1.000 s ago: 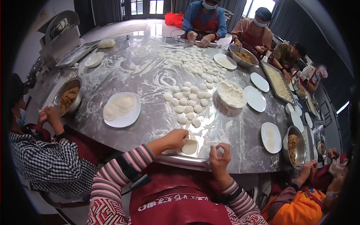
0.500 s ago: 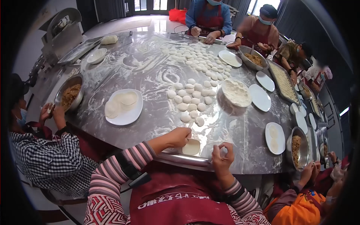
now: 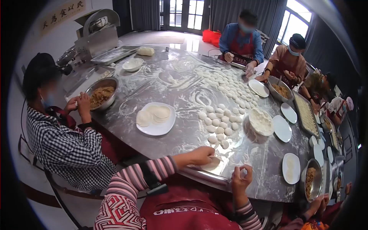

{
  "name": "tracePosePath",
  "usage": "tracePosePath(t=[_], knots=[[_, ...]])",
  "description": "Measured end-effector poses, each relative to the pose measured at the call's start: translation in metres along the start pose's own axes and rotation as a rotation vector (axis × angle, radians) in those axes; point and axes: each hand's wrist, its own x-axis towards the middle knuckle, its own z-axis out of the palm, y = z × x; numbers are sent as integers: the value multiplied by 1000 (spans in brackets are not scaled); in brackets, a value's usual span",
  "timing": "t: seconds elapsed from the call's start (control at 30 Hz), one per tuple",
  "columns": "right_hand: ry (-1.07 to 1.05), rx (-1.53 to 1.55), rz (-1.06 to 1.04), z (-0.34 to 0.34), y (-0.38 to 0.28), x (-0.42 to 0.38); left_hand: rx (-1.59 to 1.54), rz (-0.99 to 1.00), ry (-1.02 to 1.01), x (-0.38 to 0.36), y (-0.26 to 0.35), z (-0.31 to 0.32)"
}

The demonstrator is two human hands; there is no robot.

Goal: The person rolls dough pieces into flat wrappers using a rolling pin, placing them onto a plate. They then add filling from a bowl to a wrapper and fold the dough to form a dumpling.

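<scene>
My left hand [image 3: 203,155] reaches over the near table edge, its fingers closed on the rim of a flat dough wrapper [image 3: 211,164]. To its right, my right hand [image 3: 241,177] is raised at the edge with curled fingers; what it holds, if anything, cannot be made out. Small flattened dough pieces [image 3: 220,130] lie beyond my hands, with a bowl of flour [image 3: 261,121] to their right. Rolled wrappers [image 3: 160,112] rest on a white plate [image 3: 156,129] at the left.
A person in a checked shirt [image 3: 65,145] works at the left beside a filling bowl [image 3: 102,93]. Other people stand across the table and along the right. White plates [image 3: 282,128], a tray [image 3: 306,114] and another filling bowl [image 3: 311,179] are at the right.
The view has swung left and up, so the table appears lower and further right. The wrapper under my left hand now looks narrower and partly covered. My right hand stays curled.
</scene>
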Motion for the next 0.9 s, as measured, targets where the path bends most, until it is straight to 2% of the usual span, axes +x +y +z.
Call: tracePosePath(t=[0.03,0.07,0.1,0.13,0.17,0.2,0.27,0.3,0.37,0.4,0.43,0.57,0.63,0.7,0.77,0.83,0.9], knots=[[-17,44,78,-3,-15,-4,-69,-63,15,-9,6,-21],[-31,84,159,-4,-23,-7,-49,-43,102,-16,-2,-42],[-28,87,162,-3,-21,-7,-155,-115,150,-28,4,-72],[-12,59,78,-2,-18,-6,-291,-97,186,-31,-27,-94],[6,30,-9,-1,-16,-6,-275,-55,228,-45,-37,-125],[10,34,-8,-1,-14,-4,12,-57,306,-46,-70,-151],[6,29,-12,0,-10,-4,317,-287,642,-53,-92,-176],[9,31,-9,0,-9,-3,321,-287,639,-48,-90,-179],[12,6,-50,-1,-6,-3,329,-309,766,-28,-86,-175],[20,-5,-47,-1,-5,-4,274,-129,664,-9,-89,-160],[19,2,-61,0,-4,-5,108,-50,588,6,-71,-135],[9,-13,-49,-5,-5,-8,314,187,188,60,-18,-33],[14,-18,-26,-6,-5,-12,429,287,159,77,2,2],[0,14,-20,-7,-9,-13,614,278,200,94,5,23],[22,7,-33,-9,-9,-12,622,271,252,99,1,30],[-35,-45,-167,-10,-16,-9,639,252,297,84,9,23],[-58,-27,-125,-11,-17,-4,319,16,55,56,20,6]])
